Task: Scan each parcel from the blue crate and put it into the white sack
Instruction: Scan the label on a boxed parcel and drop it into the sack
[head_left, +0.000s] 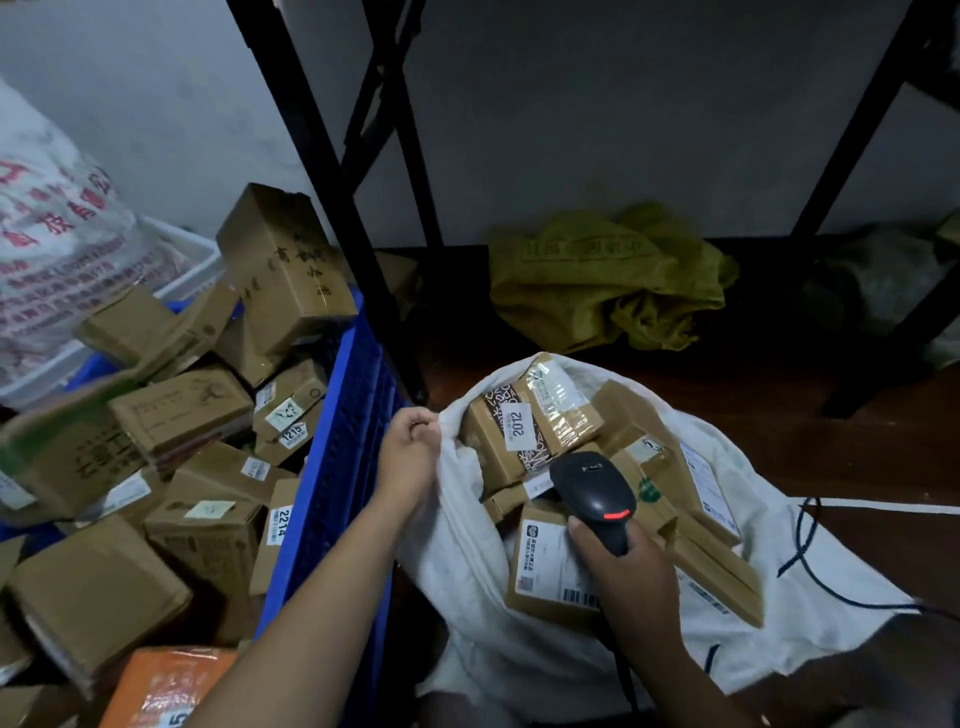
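L hand (410, 441) pinches white sack (467, 561) rim, holding it open; R hand (623, 566) grips scanner (595, 493). Btwn parcels; next, L hand must release rim and reach left to blue crate (332, 467).

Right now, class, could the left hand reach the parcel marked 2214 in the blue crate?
Probably, once it lets go: the left hand grips the white sack; the 2214 parcel lies uncovered nearby.

Blue crate (356, 400), brown parcels (182, 410), white sack (467, 566) (its top box (485, 441) bears dark patterned tape), olive-yellow bag (597, 286).
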